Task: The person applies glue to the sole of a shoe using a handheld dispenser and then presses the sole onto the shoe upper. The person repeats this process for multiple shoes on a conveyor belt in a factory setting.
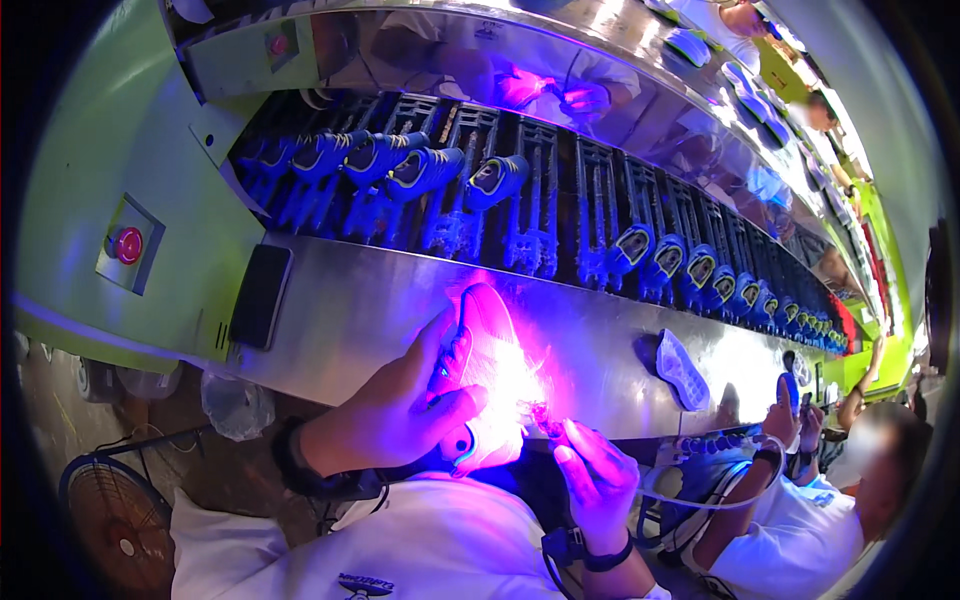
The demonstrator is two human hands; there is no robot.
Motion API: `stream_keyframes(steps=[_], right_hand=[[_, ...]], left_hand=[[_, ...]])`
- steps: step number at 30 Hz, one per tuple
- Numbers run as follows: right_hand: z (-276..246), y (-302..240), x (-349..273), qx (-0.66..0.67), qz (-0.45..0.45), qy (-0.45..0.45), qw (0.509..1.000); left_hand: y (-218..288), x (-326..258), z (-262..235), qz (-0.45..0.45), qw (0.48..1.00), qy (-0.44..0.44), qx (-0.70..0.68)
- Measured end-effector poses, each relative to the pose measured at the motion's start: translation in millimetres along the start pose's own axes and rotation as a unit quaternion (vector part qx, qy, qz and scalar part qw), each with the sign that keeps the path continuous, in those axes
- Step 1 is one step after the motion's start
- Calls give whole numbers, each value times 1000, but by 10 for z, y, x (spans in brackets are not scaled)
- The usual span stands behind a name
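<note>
My left hand (pixel 425 385) is closed around a shoe (pixel 488 325) held upright, toe end away from me, above the front edge of the metal bench. Bright pink-violet light washes out much of its surface. A round dark hole shows near the shoe's lower end. To the right of it, my right hand (pixel 592 470) pinches a small dark thing (pixel 543 418) with a ragged tip, close against the shoe's side. Glare hides what kind of thing it is, and whether it touches the shoe I cannot tell.
Behind the metal bench (pixel 350 305), a conveyor rack (pixel 530 235) carries several blue shoes (pixel 425 172). A loose pale sole (pixel 682 370) lies to the right, a flat black object (pixel 262 297) to the left. A red button (pixel 126 245) sits on the green housing. A co-worker (pixel 790 520) sits at right; a fan (pixel 120 530) stands lower left.
</note>
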State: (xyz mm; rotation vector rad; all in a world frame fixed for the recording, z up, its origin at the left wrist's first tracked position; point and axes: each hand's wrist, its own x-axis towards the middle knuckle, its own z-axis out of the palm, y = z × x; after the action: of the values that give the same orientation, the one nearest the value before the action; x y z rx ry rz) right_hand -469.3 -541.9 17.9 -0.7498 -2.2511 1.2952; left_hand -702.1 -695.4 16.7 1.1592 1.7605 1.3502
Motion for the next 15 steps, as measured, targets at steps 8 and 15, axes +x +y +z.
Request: stream_keyframes(steps=[8, 15], right_hand=[[3, -96, 77, -7, 38, -16, 999], [28, -113, 145, -72, -53, 19, 996]], left_hand=[[-284, 28, 57, -31, 993, 65, -96], [-220, 53, 3, -105, 974, 81, -184]])
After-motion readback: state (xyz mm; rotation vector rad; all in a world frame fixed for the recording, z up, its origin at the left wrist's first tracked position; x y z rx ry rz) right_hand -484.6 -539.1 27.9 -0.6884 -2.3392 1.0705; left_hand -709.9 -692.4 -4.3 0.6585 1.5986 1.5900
